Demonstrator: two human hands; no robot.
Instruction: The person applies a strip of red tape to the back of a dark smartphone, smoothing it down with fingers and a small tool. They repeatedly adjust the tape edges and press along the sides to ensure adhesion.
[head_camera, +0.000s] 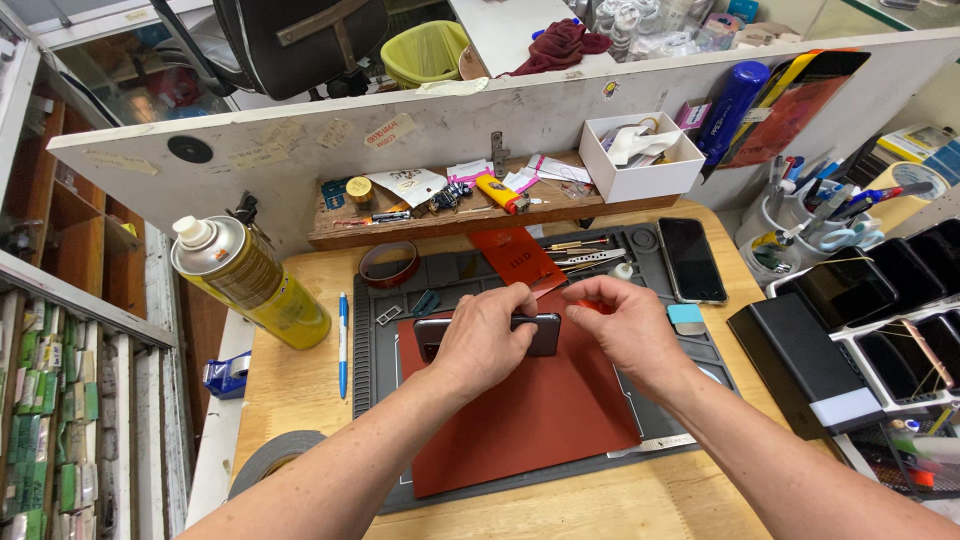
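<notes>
Wooden counter (300, 380) under even light, bounded far by a white partition board (500, 115). Shelving (60, 400) stands left. A dark chair (300, 40) sits beyond the partition.

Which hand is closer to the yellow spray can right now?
Left. The left hand grips the phone on the red mat, right of the spray can. The right hand is farther right, past the phone.

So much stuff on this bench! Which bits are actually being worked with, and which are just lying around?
In use:
left hand
right hand
dark phone
small orange piece
red mat

Lying about:
spray can
blue pen
second phone
tape roll
white box
</notes>
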